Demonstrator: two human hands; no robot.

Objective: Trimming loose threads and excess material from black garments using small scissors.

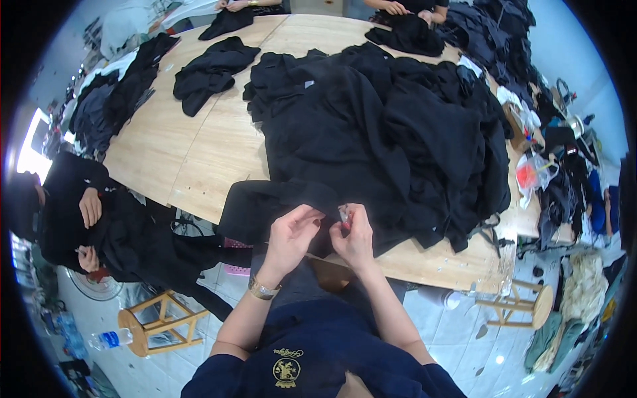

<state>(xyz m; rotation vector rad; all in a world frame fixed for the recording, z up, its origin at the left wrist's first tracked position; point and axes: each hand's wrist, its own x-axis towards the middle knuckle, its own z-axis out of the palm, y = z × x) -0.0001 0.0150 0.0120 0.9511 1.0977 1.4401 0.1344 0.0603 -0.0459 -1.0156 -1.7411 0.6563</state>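
A black garment [255,202] lies over the near edge of the table in front of me. My left hand [292,237] is closed, thumb and fingers pinched at the garment; the exact bit of cloth in the pinch is hard to make out. Just to its right, my right hand [353,233] is closed round a small tool with a silvery tip and a touch of red, which looks like thread snips [344,213]. Both hands are close together, with a small gap between them. Beyond them spreads a large heap of black garments [385,126].
The wooden table [199,139] carries another black garment [211,73]. A co-worker [73,205] sits at the left with black cloth; others' hands show at the far edge. Wooden stools [136,331] stand either side of me. A plastic cup with red contents [527,176] is at the right.
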